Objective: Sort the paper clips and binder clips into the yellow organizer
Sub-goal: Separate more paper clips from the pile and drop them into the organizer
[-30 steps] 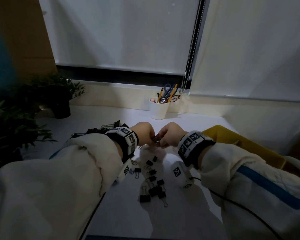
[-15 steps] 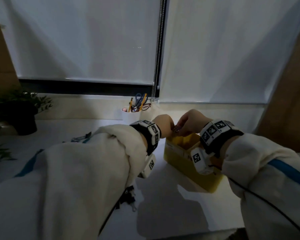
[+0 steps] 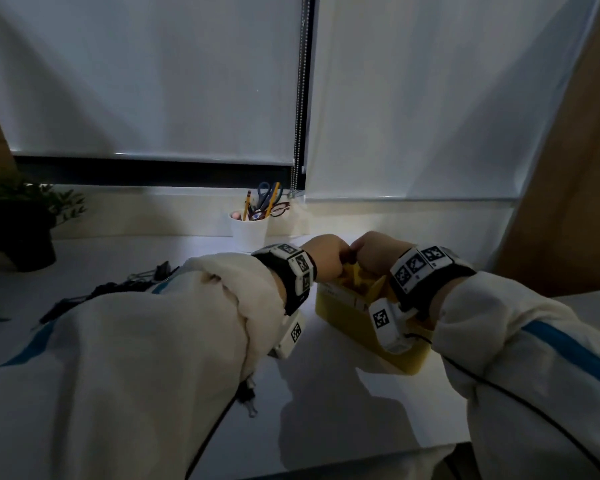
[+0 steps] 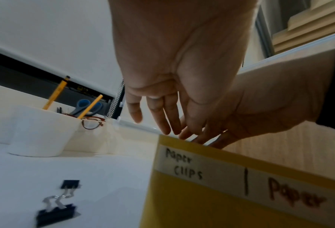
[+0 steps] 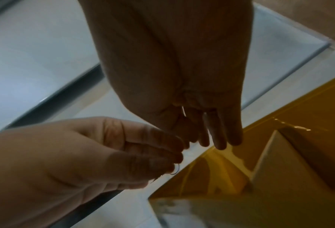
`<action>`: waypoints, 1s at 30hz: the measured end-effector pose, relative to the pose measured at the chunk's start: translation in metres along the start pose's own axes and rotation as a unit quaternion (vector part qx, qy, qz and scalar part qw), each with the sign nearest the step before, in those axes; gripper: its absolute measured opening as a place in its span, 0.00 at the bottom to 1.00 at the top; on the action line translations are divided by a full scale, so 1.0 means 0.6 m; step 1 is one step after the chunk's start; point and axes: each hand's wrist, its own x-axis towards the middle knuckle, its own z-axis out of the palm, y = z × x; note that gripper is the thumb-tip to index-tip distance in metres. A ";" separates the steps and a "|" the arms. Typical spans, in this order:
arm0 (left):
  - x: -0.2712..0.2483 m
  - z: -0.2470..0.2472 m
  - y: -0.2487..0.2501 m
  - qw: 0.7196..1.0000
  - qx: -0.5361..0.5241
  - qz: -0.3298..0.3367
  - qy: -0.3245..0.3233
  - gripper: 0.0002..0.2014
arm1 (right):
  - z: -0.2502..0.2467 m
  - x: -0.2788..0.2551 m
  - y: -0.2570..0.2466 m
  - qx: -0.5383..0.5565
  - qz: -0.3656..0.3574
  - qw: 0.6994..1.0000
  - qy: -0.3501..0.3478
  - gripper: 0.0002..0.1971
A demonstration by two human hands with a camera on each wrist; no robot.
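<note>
The yellow organizer [image 3: 354, 327] stands on the white desk, its near wall labelled "Paper clips" [image 4: 184, 168]. Both hands hover close together over its far-left compartment [image 5: 211, 174]. My left hand [image 3: 326, 258] pinches thin wire paper clips [image 5: 175, 170] at its bunched fingertips [image 5: 177, 157]. My right hand [image 3: 371, 254] points its fingers down into the box, and a metal glint of a paper clip [image 5: 183, 111] shows between thumb and fingers. Two black binder clips [image 4: 55, 213] lie on the desk left of the organizer.
A white cup [image 3: 249, 230] with pencils, scissors and glasses stands at the back by the window sill. A dark potted plant [image 3: 18, 230] is at far left. More dark clips [image 3: 146, 275] lie behind my left sleeve. The desk edge runs along the bottom right.
Both hands travelled right from above the pile of binder clips to the yellow organizer and have sunk to its rim. The head view swung right with them.
</note>
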 end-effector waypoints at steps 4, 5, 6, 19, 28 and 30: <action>-0.049 -0.039 -0.053 0.997 -0.054 -0.023 0.050 0.12 | 0.009 -0.009 -0.044 0.082 -0.069 0.989 0.102 0.14; -0.062 -0.048 -0.071 0.997 -0.042 -0.034 0.054 0.11 | 0.013 -0.012 -0.061 0.117 -0.079 0.985 0.103 0.12; -0.072 -0.055 -0.093 0.997 -0.023 -0.056 0.050 0.11 | 0.021 -0.012 -0.077 0.141 -0.095 0.980 0.100 0.10; -0.165 -0.043 -0.308 0.955 0.118 -0.247 -0.113 0.32 | 0.198 0.011 -0.191 0.091 -0.077 0.984 -0.136 0.15; -0.155 -0.029 -0.342 0.945 0.156 -0.255 -0.135 0.35 | 0.244 0.041 -0.195 0.072 -0.066 0.985 -0.145 0.20; -0.159 -0.032 -0.354 0.946 0.146 -0.258 -0.130 0.31 | 0.249 0.046 -0.197 0.111 -0.055 0.981 -0.151 0.19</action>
